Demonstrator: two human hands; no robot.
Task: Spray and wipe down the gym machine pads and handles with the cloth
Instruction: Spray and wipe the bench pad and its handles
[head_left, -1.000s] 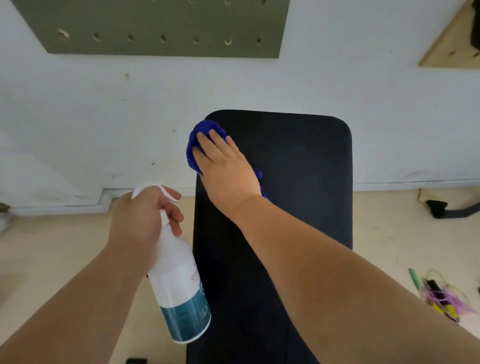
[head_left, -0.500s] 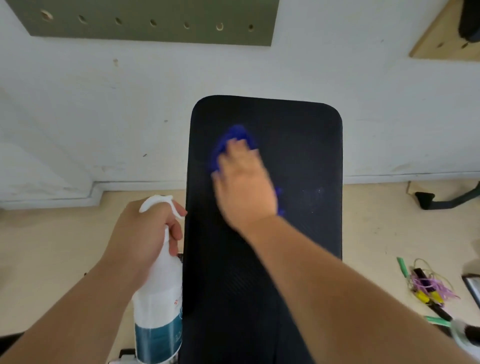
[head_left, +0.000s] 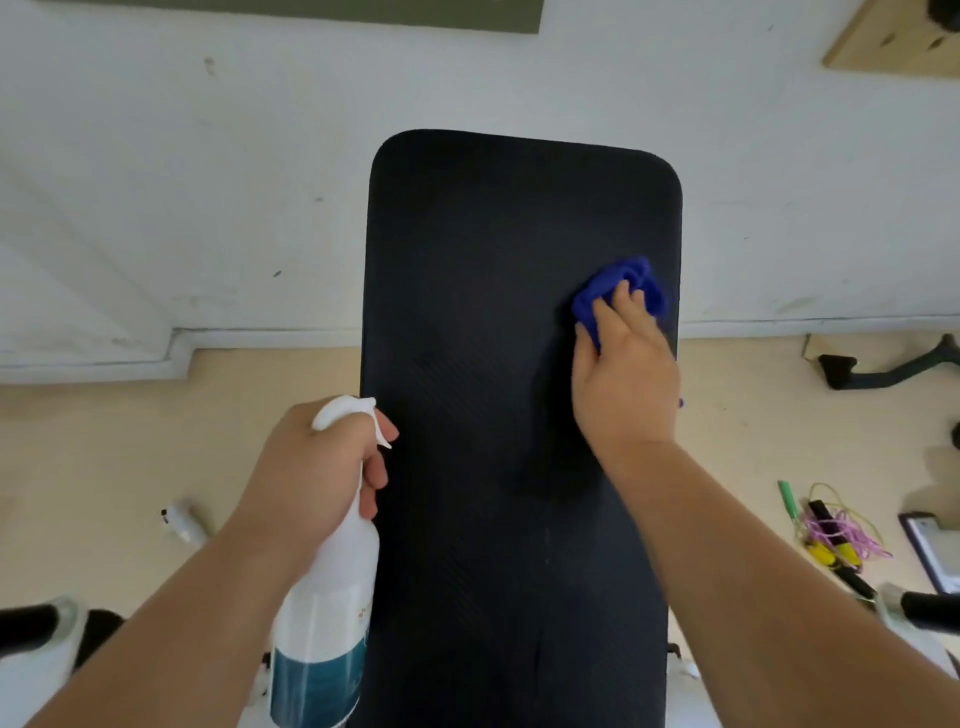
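A long black bench pad (head_left: 483, 364) runs up the middle of the view, its far end near the white wall. My right hand (head_left: 626, 384) presses a bunched blue cloth (head_left: 621, 288) onto the pad near its right edge, fingers curled over the cloth. My left hand (head_left: 317, 473) grips the neck of a white spray bottle (head_left: 324, 613) with a teal label, held beside the pad's left edge with the nozzle pointing toward the pad.
The floor on the right holds a tangle of purple cord with yellow and green bits (head_left: 831, 535), a black machine foot (head_left: 878, 364) and a framed sheet (head_left: 932, 551). Black handles with white frame parts (head_left: 31, 629) show at lower left and lower right. A small white object (head_left: 179, 519) lies left.
My right hand has slid the blue cloth from the pad's upper left corner across to its right edge. My left hand with the bottle stayed beside the pad's left edge.
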